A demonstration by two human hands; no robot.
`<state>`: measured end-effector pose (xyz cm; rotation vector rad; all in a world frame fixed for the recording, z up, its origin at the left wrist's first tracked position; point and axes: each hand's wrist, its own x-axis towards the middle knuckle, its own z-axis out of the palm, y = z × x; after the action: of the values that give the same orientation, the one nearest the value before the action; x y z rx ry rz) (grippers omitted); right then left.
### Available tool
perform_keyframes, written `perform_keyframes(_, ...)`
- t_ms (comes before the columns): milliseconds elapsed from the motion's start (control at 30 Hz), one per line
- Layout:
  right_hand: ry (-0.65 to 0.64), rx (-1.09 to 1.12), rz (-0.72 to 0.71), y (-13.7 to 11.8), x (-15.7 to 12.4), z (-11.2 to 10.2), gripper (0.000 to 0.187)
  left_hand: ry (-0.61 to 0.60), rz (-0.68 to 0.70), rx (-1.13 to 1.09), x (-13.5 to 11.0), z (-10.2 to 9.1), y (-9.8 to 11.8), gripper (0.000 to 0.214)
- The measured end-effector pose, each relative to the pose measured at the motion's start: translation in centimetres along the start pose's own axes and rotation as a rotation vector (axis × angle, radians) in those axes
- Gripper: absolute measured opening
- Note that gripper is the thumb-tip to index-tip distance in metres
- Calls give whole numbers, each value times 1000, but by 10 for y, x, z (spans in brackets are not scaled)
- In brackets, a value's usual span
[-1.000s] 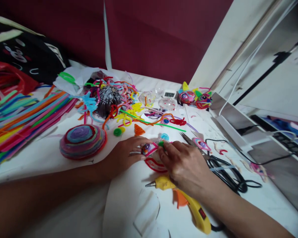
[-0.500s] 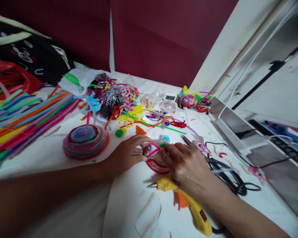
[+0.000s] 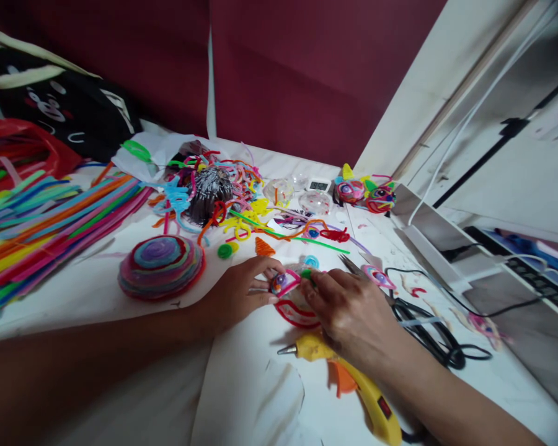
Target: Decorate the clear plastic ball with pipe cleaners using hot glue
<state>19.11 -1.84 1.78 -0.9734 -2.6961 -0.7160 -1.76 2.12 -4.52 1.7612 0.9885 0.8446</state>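
While the view has drifted a touch over the last sec, nothing big has moved tbh: both hands have stayed parked on the same little pipe-cleaner piece (image 3: 283, 283) in the middle of the white table (image 3: 121, 316). Left hand (image 3: 235, 294) has thumb + forefinger pinching the piece's left edge, w/ the other fingers curled loosely next to it. Right hand (image 3: 353, 316) comes in from the other side, fingers bunched together, tips pressed onto a green bit (image 3: 305, 273) at the piece's right end. Can't tell if that bit is properly pinched or just pushed down, the knuckles hide it. My read: this is a hold-and-fiddle stage, fine positioning rather than grabbing new stuff, esp. as the yellow glue gun (image 3: 353, 381) lies untouched just under the right wrist. The piece itself is small and eye-shaped, a hot-pink outline around a purple/orange swirl centre, sitting just above a red loop (image 3: 297, 314) on the table. Near it are a blue coil (image 3: 311, 261), an orange cone (image 3: 263, 248) and scissors (image 3: 353, 266) just right of the right hand's fingertips. Big rainbow spiral disc (image 3: 160, 266) sits well off to the left, w/ loose pipe cleaners (image 3: 51, 214) beyond that.
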Motion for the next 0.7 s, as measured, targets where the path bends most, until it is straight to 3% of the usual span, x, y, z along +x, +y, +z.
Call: perform_keyframes(700, 24, 30, -25, 2, -3, 3, 20, -11, 31, 8, -2, 0, 3, 35)
